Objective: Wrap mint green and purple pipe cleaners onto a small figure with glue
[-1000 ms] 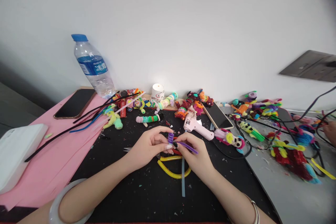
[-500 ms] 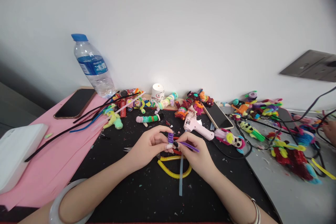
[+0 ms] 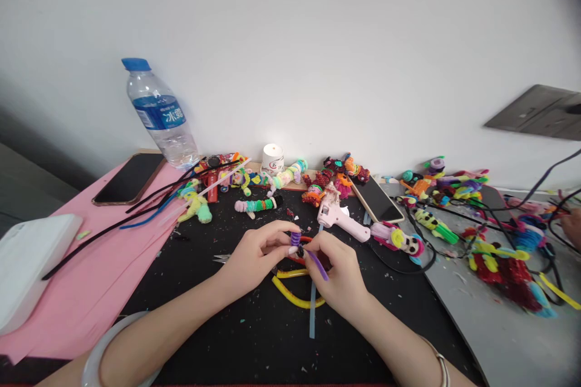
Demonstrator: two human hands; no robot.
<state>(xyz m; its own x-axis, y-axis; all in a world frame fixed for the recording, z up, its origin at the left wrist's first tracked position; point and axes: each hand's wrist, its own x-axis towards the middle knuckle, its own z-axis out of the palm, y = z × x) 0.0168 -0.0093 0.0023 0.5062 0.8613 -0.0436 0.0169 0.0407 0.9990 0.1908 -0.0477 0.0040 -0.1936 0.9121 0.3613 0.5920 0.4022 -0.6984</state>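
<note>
My left hand (image 3: 254, 256) pinches a small coil of purple pipe cleaner (image 3: 295, 237) between thumb and fingers, just above the black mat (image 3: 254, 338). My right hand (image 3: 339, 272) meets it from the right, fingers closed on the loose purple tail (image 3: 317, 264) of the same pipe cleaner, which slants down to the right. Under the hands lie a bent yellow pipe cleaner (image 3: 290, 293) and a pale glue stick (image 3: 313, 311).
A pink glue gun (image 3: 338, 217) lies behind the hands, with a phone (image 3: 376, 198) beside it. Several pipe-cleaner figures (image 3: 454, 193) line the back. A water bottle (image 3: 158, 115), a second phone (image 3: 129, 178) and pink paper (image 3: 91, 278) are left. Another person's hand (image 3: 572, 222) shows far right.
My right hand has turned the loose purple tail from pointing right to slanting downward, nearer the coil. My left hand stays on the coil.
</note>
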